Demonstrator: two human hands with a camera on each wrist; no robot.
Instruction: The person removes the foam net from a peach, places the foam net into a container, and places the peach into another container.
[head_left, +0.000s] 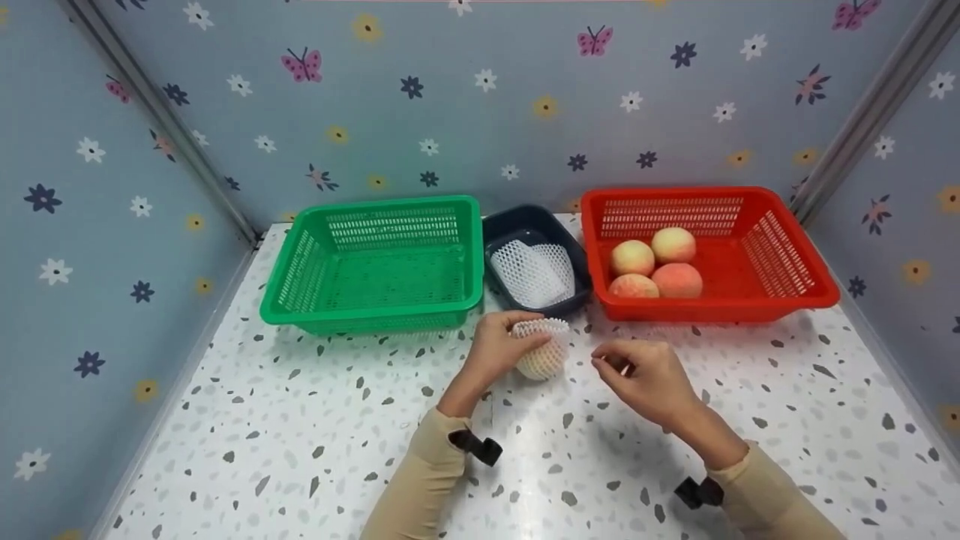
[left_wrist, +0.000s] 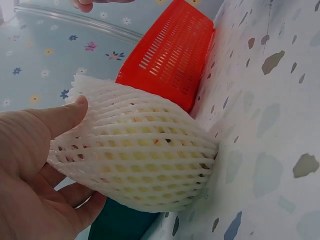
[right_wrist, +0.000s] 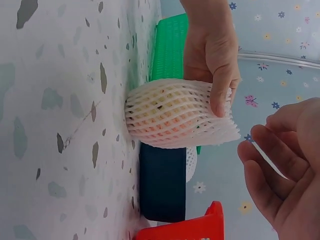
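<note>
A peach point(head_left: 541, 364) sits inside a white foam net sleeve point(left_wrist: 135, 150), its yellow and pink skin showing through the mesh. My left hand point(head_left: 496, 349) grips the sleeve near its open upper end, thumb on one side and fingers on the other. In both wrist views the lower end of the sleeve is right at the speckled table. My right hand point(head_left: 651, 379) is apart from the peach, off to its right, with loosely bent fingers point(right_wrist: 272, 175) and nothing in them.
Behind my hands, a dark blue tray point(head_left: 577, 301) holds flat white foam nets point(head_left: 525, 274). To its left stands a green basket point(head_left: 375, 313); to its right, a red basket point(head_left: 750, 306) with several bare peaches point(head_left: 677, 281). Flowered panels point(head_left: 480, 97) enclose the table.
</note>
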